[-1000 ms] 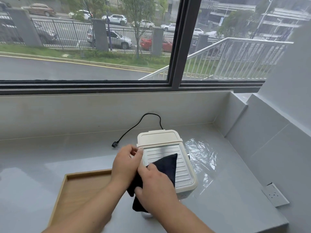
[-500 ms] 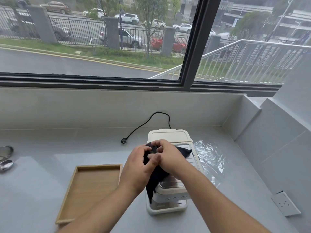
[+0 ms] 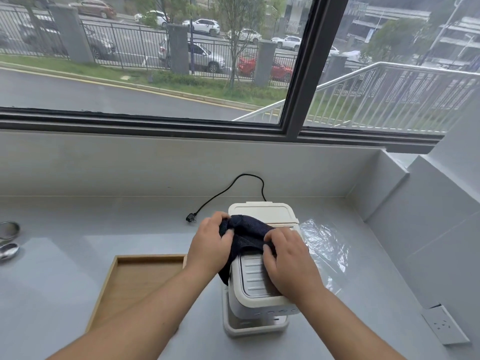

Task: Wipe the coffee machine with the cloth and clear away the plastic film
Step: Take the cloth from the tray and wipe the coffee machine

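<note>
A cream-white coffee machine (image 3: 262, 289) stands on the grey counter, front facing me. A dark navy cloth (image 3: 246, 235) lies bunched over its ribbed top and hangs down its left side. My left hand (image 3: 210, 246) grips the cloth's left part at the machine's upper left edge. My right hand (image 3: 288, 263) presses on the cloth's right part, flat on the ribbed top. A crumpled sheet of clear plastic film (image 3: 324, 242) lies on the counter just right of the machine, untouched.
A wooden tray (image 3: 122, 287) lies left of the machine. A black power cord (image 3: 228, 190) with its plug runs behind the machine. Metal utensils (image 3: 9, 240) sit at the far left edge. A wall socket (image 3: 444, 326) is on the right wall. The window is behind.
Both hands have spread apart across the machine's top, pulling the cloth wider. A second ago the cloth lay flat under my right hand; the camera has tilted up a little.
</note>
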Tool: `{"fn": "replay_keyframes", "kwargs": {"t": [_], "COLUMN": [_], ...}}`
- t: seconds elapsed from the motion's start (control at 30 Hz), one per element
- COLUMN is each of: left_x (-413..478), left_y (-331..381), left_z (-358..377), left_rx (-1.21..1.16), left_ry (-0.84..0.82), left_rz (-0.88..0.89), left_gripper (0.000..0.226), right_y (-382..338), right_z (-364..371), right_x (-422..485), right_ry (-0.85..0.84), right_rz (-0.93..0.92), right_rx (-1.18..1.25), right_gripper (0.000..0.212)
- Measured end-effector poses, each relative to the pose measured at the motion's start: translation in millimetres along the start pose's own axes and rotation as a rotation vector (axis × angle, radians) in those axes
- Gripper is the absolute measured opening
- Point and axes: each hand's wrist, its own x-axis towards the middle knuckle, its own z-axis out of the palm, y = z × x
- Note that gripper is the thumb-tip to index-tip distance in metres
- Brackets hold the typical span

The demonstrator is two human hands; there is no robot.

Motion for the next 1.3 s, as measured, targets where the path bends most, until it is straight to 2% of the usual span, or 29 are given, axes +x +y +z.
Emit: {"fn": "replay_keyframes", "kwargs": {"t": [0.13, 0.4, 0.53, 0.7, 0.77, 0.87, 0.93, 1.0, 1.07, 1.13, 1.23, 1.3], "left_x": [8, 40, 47, 47, 42, 35, 32, 29, 25, 20, 17, 19], "left_y": [-3, -1, -12, -33, -44, -60, -73, -89, -106, -123, -140, -145], "left_z": [7, 18, 28, 39, 45, 57, 66, 78, 89, 98, 102, 101], "left_rx": [-0.196, -0.254, -0.326, -0.387, -0.373, -0.343, -0.273, -0.163, -0.123, -0.059, 0.058, 0.140], "left_ry": [0.077, 0.123, 0.178, 0.165, 0.152, 0.136, 0.108, 0.063, 0.009, -0.077, -0.206, -0.242], "left_rz": [-0.045, -0.054, -0.120, -0.185, -0.226, -0.261, -0.296, -0.357, -0.491, -0.592, -0.608, -0.558], "left_gripper": [0.025, 0.025, 0.020, 0.007, 0.006, 0.027, 0.032, 0.024, 0.015, 0.016, 0.005, 0.013], "right_y": [2, 1, 2, 2, 3, 5, 6, 7, 6, 7, 8, 8], "right_z": [4, 4, 6, 8, 9, 12, 14, 15, 14, 15, 16, 16], "right_x": [-2, 1, 1, 2, 2, 3, 4, 4, 4, 5, 5, 6], "right_ry": [0.054, -0.028, -0.052, -0.050, -0.029, -0.017, -0.018, -0.023, -0.025, -0.028, -0.034, -0.034], "right_rz": [0.011, 0.045, 0.065, 0.071, 0.068, 0.061, 0.056, 0.058, 0.064, 0.071, 0.077, 0.076], "right_rx": [-0.041, -0.086, -0.089, -0.120, -0.120, -0.115, -0.118, -0.119, -0.113, -0.109, -0.109, -0.108], "right_gripper": [0.019, 0.034, 0.043, 0.038, 0.034, 0.031, 0.030, 0.030, 0.031, 0.033, 0.034, 0.034]}}
